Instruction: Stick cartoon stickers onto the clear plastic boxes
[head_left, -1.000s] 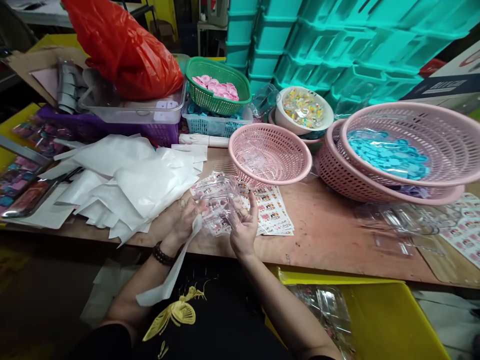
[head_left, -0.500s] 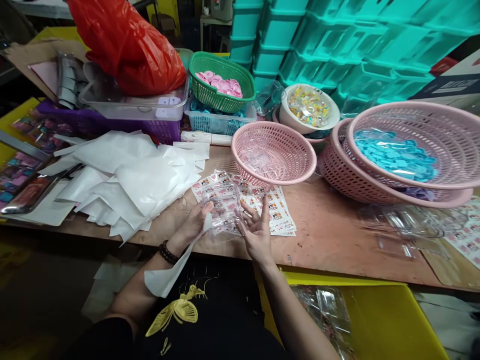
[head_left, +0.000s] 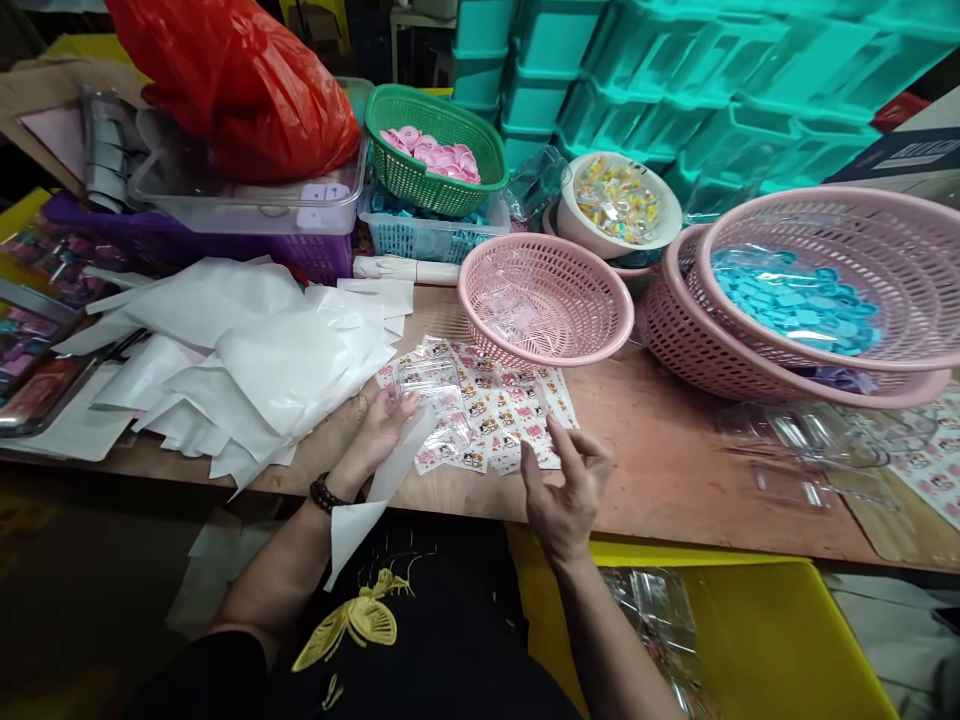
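My left hand (head_left: pixel 384 428) is closed on the edge of a clear plastic case (head_left: pixel 442 388). A white strip of backing paper (head_left: pixel 379 505) hangs from the same hand toward my lap. Beneath the case lie sticker sheets (head_left: pixel 517 420) printed with small cartoon figures. To the right, my right hand (head_left: pixel 568 492) hovers by the sheets' near edge, thumb and fingers apart, with nothing visible in it. A pile of white paper (head_left: pixel 262 350) lies left of my left hand.
Beyond the sheets stands a pink basket (head_left: pixel 547 345); stacked pink baskets (head_left: pixel 697 365) at right hold blue pieces. A green basket (head_left: pixel 435 190) of pink pieces and a white bowl (head_left: pixel 656 235) stand behind. Clear cases (head_left: pixel 795 435) lie at right. A yellow bin (head_left: pixel 757 620) sits below the table edge.
My right hand has come away from the clear case and moved right. My left hand still holds the case and has shifted slightly left with it.
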